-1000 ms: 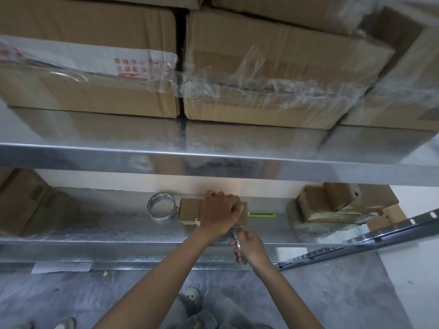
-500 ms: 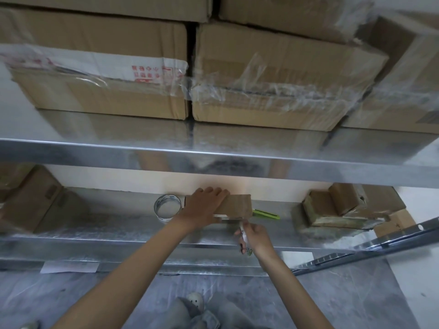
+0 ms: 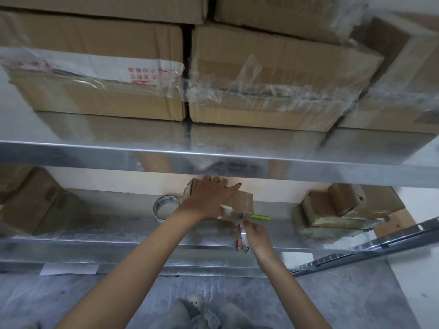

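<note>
A small brown cardboard box [image 3: 241, 200] stands tilted on the lower metal shelf [image 3: 95, 229], with its far end up against the back wall. My left hand [image 3: 209, 198] holds it, fingers spread over its top and thumb at its near edge. Just below the box's near right corner, my right hand [image 3: 253, 236] grips a small white and green tool [image 3: 243, 239]; its tip points up at the box. What kind of tool it is cannot be made out.
A roll of clear tape [image 3: 166, 206] lies left of the box and a green stick-like object [image 3: 260, 217] to its right. Taped parcels [image 3: 342, 210] sit further right, a carton [image 3: 28, 200] at far left. Film-wrapped cartons [image 3: 273, 86] fill the upper shelf [image 3: 213, 160]. A loose metal rail [image 3: 380, 243] slants at right.
The box went from lying flat to tilted up against the wall. My left hand's fingers spread out over its top. My right hand stayed below the box's near right corner, holding the tool.
</note>
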A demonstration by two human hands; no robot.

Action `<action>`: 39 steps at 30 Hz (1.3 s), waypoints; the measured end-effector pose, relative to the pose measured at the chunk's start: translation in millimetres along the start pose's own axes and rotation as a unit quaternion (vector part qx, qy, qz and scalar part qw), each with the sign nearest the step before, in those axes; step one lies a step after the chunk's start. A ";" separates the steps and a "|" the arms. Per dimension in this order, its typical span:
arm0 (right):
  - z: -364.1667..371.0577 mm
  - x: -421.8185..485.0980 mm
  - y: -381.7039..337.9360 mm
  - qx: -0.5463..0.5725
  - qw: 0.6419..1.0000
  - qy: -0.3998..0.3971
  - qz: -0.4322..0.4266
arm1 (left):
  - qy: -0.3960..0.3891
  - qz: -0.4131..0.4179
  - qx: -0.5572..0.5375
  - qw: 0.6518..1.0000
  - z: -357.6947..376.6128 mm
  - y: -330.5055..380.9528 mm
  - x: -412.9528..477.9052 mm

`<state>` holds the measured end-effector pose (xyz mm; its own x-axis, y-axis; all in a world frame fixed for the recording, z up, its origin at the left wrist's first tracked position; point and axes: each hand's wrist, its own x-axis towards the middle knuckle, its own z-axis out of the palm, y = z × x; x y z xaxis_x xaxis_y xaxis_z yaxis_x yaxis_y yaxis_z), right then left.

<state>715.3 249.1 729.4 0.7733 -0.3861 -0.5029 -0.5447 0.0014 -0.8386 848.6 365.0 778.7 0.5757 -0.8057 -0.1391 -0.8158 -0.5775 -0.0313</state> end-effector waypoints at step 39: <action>-39.6 97.8 16.8 -0.521 0.823 0.068 -0.215 | -0.013 -0.077 -0.171 0.982 53.6 -15.6 -2.5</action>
<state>768.9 174.9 674.4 0.9626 -0.2440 -0.1180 -0.2673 -0.9269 -0.2634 856.9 383.0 726.4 0.6849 -0.7049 -0.1843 -0.6510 -0.7057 0.2796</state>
